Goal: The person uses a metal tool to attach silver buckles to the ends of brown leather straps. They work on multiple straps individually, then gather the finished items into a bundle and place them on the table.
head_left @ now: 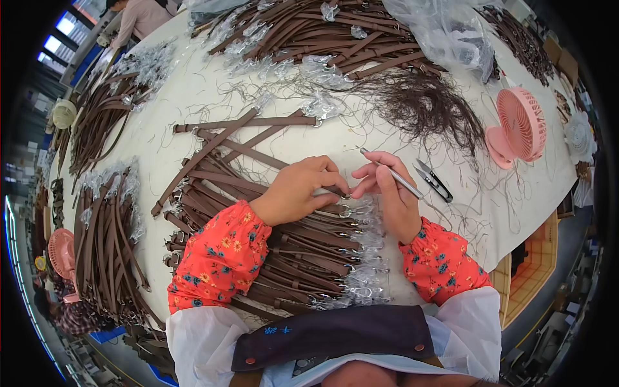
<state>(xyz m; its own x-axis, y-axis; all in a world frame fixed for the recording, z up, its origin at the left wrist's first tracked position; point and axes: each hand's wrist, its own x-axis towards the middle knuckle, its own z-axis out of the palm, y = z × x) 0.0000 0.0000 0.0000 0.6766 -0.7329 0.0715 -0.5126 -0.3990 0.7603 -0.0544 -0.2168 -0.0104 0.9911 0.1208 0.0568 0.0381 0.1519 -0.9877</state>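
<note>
Brown narrow straps (303,266) with metal clasps lie in a row before me, their clasp ends wrapped in clear plastic (366,258). My left hand (300,188) is closed above them, thumb and fingers pinching the end of a strap with a small metal fitting. My right hand (394,200) holds a slim silver pen-like tool (406,184) slanted across its fingers, its thin tip pointing up and left. The right fingertips are close to the strap end; whether they touch it I cannot tell. Black-handled thread snips (434,181) lie just right of my right hand.
Loose dark threads (429,106) lie tangled across the white table (158,138). More strap bundles (106,238) lie left and at the back (322,32). A pink fan (519,126) stands at right, another (62,251) at far left. A person (138,22) sits far left.
</note>
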